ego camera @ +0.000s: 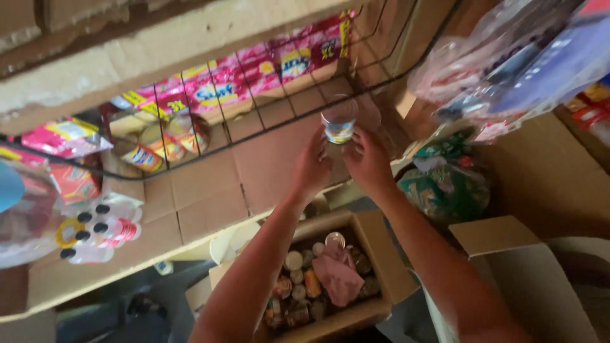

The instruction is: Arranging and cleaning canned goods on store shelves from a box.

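Observation:
Both my hands reach up to a small tin can [338, 122] with a blue and white label, held over a cardboard-lined shelf [210, 190]. My left hand [311, 166] grips it from the left and my right hand [366, 160] from the right. Below my arms an open cardboard box [379, 254] holds several more tins and a crumpled pink cloth [337, 274].
A black wire rack [254, 108] runs across the shelf, with pink packets [222, 89] and cans [166, 138] behind it. Small white bottles [101, 232] lie at the shelf's left. Hanging plastic bags [508, 63] and green packets [445, 181] are on the right. Another open box [508, 267] stands at the lower right.

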